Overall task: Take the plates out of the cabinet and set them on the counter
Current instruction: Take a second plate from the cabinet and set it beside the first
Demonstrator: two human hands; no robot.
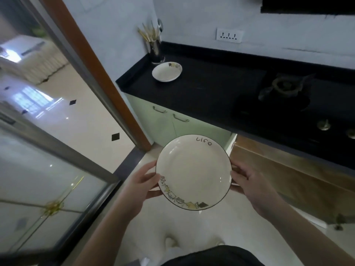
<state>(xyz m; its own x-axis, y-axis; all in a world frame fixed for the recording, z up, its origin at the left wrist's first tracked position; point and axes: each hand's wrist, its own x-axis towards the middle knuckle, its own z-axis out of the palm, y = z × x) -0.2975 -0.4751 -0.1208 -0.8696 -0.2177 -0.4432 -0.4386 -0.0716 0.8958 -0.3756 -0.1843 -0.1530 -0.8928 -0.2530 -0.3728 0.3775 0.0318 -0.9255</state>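
A dark garment [211, 255] fills the bottom edge, closest to the lens, and both forearms reach forward from it. The left hand [142, 184] and the right hand [249, 184] each grip opposite edges of a cream plate [194, 171], fingers curled under its rim and thumbs along the sides. The plate is held face-up over the pale floor [221, 223], in front of the counter and not touching it. It has a thin dark rim, the word "Life" at its far edge and a band of yellow and grey drawings along its near edge.

Beyond it stand light green cabinet doors [169, 123] with metal handles, under the black counter [207, 87]. A second plate [166, 71] sits on the counter near its far left corner, just in front of a metal holder of chopsticks [154, 48]. To the right, a gas burner [284, 86] is set into the counter. A wall socket [228, 35] is mounted above.
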